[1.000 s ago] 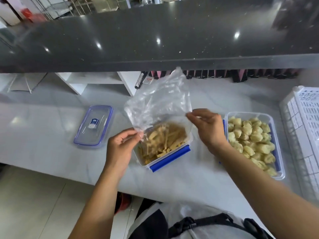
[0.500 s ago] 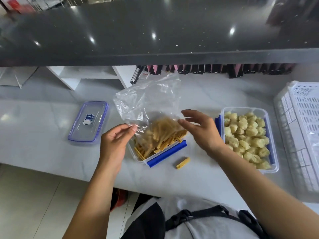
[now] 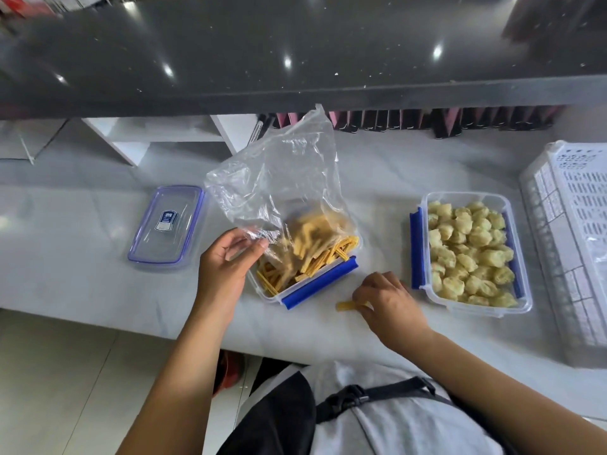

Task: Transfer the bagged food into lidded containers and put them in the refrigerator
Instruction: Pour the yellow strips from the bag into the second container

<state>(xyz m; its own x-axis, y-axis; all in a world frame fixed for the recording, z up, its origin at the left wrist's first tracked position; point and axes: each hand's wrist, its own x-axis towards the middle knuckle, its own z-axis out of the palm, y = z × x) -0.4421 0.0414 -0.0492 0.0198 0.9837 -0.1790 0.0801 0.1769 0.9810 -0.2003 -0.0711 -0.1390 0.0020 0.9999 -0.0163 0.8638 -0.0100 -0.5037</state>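
A clear plastic bag point(image 3: 282, 178) stands mouth-down over a clear container with blue clips point(image 3: 317, 285) that holds yellow ridged sticks point(image 3: 312, 254). My left hand point(image 3: 226, 261) pinches the bag's lower left edge. My right hand point(image 3: 387, 300) is down on the counter to the right of that container, fingers curled on one stray yellow stick point(image 3: 346, 305). Another clear container point(image 3: 417, 254) to the right is full of pale dumpling-like pieces point(image 3: 469, 254) and has no lid on it. A clear lid with a blue rim point(image 3: 167, 226) lies flat to the left.
A white perforated basket point(image 3: 571, 244) sits at the right edge. A dark raised counter point(image 3: 295, 60) overhangs the back, with dark and pink items point(image 3: 427, 121) and white shelf dividers point(image 3: 144, 136) under it. The white counter's front edge runs just below my hands.
My right hand let go of the bag's right edge and dropped to the counter onto the yellow stick that fell out. The bag stays up in my left hand.
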